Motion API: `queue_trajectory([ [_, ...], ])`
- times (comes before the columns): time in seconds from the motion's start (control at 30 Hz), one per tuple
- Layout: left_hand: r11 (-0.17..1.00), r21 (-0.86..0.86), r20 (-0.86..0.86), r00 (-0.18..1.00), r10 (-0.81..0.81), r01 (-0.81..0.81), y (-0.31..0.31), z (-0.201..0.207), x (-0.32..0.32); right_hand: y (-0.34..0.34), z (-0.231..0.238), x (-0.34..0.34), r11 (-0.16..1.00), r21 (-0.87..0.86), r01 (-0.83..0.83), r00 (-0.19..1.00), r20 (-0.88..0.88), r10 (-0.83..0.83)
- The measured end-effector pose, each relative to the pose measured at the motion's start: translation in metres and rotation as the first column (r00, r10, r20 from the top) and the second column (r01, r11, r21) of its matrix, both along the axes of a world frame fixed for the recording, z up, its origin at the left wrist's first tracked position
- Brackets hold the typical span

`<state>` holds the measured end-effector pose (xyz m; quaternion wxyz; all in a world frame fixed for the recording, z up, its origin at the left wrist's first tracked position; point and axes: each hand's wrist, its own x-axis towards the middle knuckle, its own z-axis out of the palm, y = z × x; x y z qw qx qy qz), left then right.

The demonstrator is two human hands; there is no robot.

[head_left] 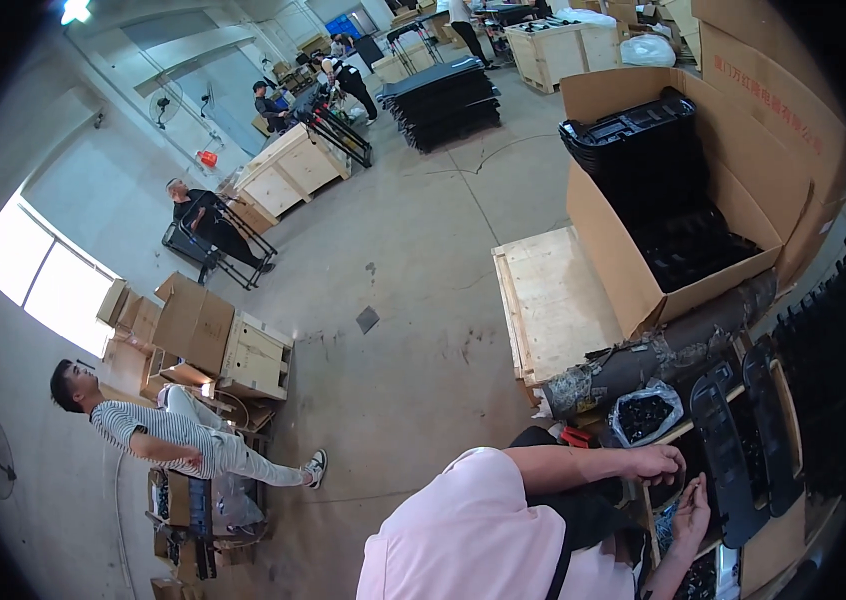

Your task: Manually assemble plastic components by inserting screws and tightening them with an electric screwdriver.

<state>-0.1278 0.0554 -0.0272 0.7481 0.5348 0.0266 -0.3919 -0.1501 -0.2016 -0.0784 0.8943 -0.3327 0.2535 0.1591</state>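
At the lower right, my left hand (655,465) reaches out from a pink short sleeve with its fingers curled together. My right hand (691,512) is just below it, thumb and fingers pinched and pointing up. A small gap separates the two hands. Whatever is between the fingers of either hand is too small to make out. Right beside them stands a black plastic panel (728,455) with a cut-out, leaning upright, and a second similar panel (773,430) is behind it. A clear bag of small black parts (646,412) lies just beyond my left hand.
An open cardboard box (603,240) of stacked black panels (633,150) stands by a wooden crate top (558,300). A worn grey roll (663,345) lies before it. At left, a person in a striped shirt (158,435) sits near cartons. Other people work farther back.
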Motion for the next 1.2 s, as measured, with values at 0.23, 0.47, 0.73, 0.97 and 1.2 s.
queue_trajectory([
  [0.23,0.992,0.103,0.080,0.994,-0.079,0.071,-0.016,-0.004,-0.009,0.004,0.020,-0.021,0.960,-0.278,-0.033,0.999,0.000,0.035],
  [0.47,0.969,0.215,0.255,0.951,-0.174,0.119,-0.031,-0.007,-0.016,0.018,0.060,-0.027,0.859,-0.509,-0.056,0.984,0.116,0.133],
  [0.73,0.951,0.286,0.328,0.920,-0.214,0.120,-0.037,-0.005,-0.021,0.024,0.063,-0.038,0.734,-0.662,-0.152,0.924,0.170,0.344],
  [0.97,0.955,0.295,0.338,0.931,-0.135,0.031,-0.026,0.008,-0.027,0.025,0.069,-0.037,0.706,-0.696,-0.129,0.928,0.167,0.334],
  [1.2,0.936,0.350,0.525,0.823,-0.217,0.024,-0.024,0.000,-0.020,0.035,0.080,-0.036,0.620,-0.763,-0.183,0.908,0.111,0.405],
])
